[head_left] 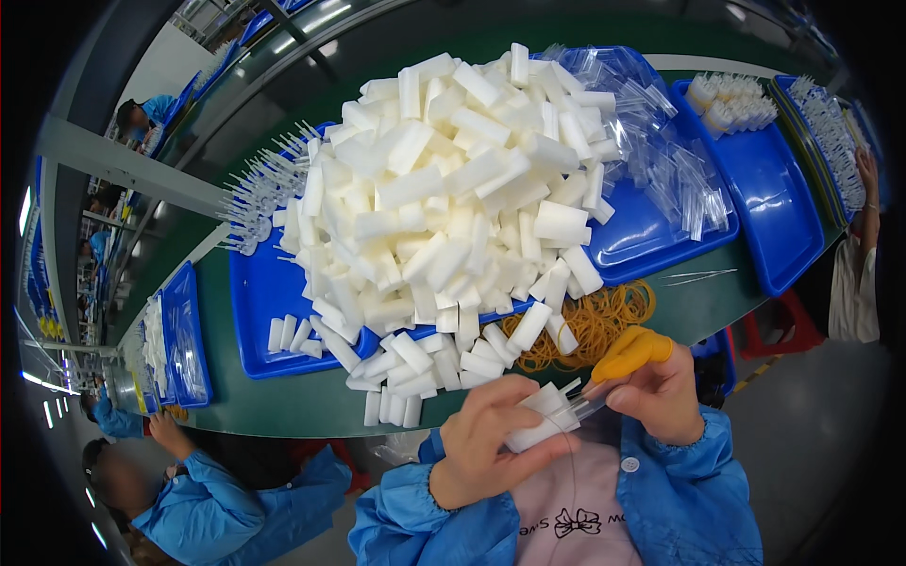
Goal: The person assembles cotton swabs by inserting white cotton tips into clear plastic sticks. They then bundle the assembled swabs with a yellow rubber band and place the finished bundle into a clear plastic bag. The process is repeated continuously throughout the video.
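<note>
My left hand [495,436] is closed around a white foam block [545,422], in front of my chest. A clear plastic strip [591,404] reaches the block's right end, pinched in my right hand [656,387]. An orange-yellow cover [630,353] sits over a finger of that hand. One thin dark line hangs from the block past my left fingers; what it is, I cannot tell. Just beyond both hands rises a large heap of white foam blocks [444,189], spilling off a blue tray [260,330]. Orange rubber bands [613,316] lie in a tangle beside the heap.
Clear plastic pieces [661,156] fill part of another blue tray [651,255]. Tweezers [698,275] rest on the green table [326,415]. Clear thin-stemmed parts [260,203] stand left of the heap. A person in blue [208,505] works at left; another person's arm [866,184] shows at right.
</note>
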Demonstrator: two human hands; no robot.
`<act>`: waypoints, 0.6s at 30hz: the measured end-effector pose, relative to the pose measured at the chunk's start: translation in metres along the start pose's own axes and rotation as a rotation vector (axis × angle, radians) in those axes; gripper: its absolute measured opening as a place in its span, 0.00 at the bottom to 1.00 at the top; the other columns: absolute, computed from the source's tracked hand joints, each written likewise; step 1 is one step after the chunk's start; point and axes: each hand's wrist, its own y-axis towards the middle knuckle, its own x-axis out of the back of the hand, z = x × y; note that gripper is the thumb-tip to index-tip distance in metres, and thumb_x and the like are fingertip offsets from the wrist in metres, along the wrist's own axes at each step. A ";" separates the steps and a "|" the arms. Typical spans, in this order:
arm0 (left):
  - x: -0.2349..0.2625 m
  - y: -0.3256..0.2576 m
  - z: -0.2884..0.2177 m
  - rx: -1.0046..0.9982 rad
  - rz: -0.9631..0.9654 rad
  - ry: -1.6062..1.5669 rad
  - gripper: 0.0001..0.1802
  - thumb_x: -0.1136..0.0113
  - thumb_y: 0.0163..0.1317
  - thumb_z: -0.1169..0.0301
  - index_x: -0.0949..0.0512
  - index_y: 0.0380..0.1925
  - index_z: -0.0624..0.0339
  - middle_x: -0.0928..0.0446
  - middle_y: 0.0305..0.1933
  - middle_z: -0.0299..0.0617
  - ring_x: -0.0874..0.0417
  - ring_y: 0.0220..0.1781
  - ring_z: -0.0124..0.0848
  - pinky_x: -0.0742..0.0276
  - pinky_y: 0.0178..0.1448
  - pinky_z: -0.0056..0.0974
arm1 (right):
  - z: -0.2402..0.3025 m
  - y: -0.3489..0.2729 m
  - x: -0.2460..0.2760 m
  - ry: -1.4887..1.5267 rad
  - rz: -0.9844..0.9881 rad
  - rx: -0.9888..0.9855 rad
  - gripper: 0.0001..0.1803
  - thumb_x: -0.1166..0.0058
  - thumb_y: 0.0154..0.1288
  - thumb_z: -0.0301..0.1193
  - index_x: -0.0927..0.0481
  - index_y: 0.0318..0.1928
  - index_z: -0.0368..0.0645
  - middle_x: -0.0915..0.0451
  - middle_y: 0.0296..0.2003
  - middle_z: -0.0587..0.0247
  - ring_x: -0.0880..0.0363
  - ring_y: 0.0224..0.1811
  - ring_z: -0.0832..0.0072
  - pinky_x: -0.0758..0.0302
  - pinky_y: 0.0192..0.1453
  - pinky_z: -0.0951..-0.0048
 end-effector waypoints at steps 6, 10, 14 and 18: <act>0.000 -0.008 -0.001 0.612 -0.083 -1.076 0.32 0.32 0.54 0.65 0.36 0.55 0.66 0.33 0.55 0.46 0.24 0.50 0.32 0.30 0.54 0.30 | 0.003 0.002 0.002 0.058 -0.138 0.033 0.15 0.38 0.53 0.19 0.25 0.42 0.30 0.22 0.41 0.53 0.18 0.40 0.67 0.21 0.48 0.69; 0.003 -0.028 0.016 0.661 0.034 -0.990 0.26 0.36 0.56 0.76 0.34 0.54 0.68 0.32 0.54 0.46 0.24 0.50 0.30 0.27 0.54 0.33 | 0.001 0.003 0.007 -0.155 -0.122 0.087 0.14 0.39 0.54 0.19 0.24 0.41 0.30 0.22 0.41 0.54 0.19 0.41 0.68 0.22 0.48 0.70; 0.003 -0.025 0.013 0.560 -0.014 -0.916 0.25 0.36 0.54 0.81 0.32 0.52 0.69 0.30 0.52 0.45 0.24 0.51 0.30 0.26 0.56 0.35 | -0.007 -0.001 0.008 -0.153 -0.148 0.102 0.13 0.39 0.54 0.19 0.24 0.41 0.31 0.23 0.43 0.54 0.20 0.42 0.69 0.24 0.50 0.70; 0.000 -0.026 0.015 0.571 -0.060 -0.950 0.25 0.34 0.52 0.81 0.31 0.51 0.69 0.31 0.54 0.46 0.24 0.51 0.30 0.26 0.57 0.36 | -0.007 -0.003 -0.006 0.005 -0.291 0.039 0.14 0.37 0.53 0.21 0.23 0.41 0.33 0.24 0.45 0.52 0.22 0.45 0.67 0.28 0.55 0.68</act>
